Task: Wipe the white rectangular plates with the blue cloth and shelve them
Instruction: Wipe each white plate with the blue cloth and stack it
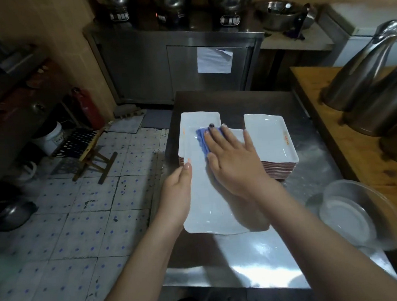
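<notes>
A white rectangular plate [205, 203] is held over the steel table, long side pointing away from me. My left hand [175, 193] grips its left edge, thumb on the rim. My right hand [234, 162] lies flat on the plate's far half and presses the blue cloth [202, 138], which shows only beyond the fingers. Behind the held plate sits a stack of white plates [200, 118], partly hidden. A second, taller stack of white plates [271, 139] with reddish undersides stands to the right.
The steel table [246, 259] ends at its left edge above a tiled floor [80, 215]. A clear bowl [350, 211] sits at the right front. Steel jugs [369, 79] stand on a wooden counter [325, 110] to the right. A folding stool [88, 147] stands on the floor.
</notes>
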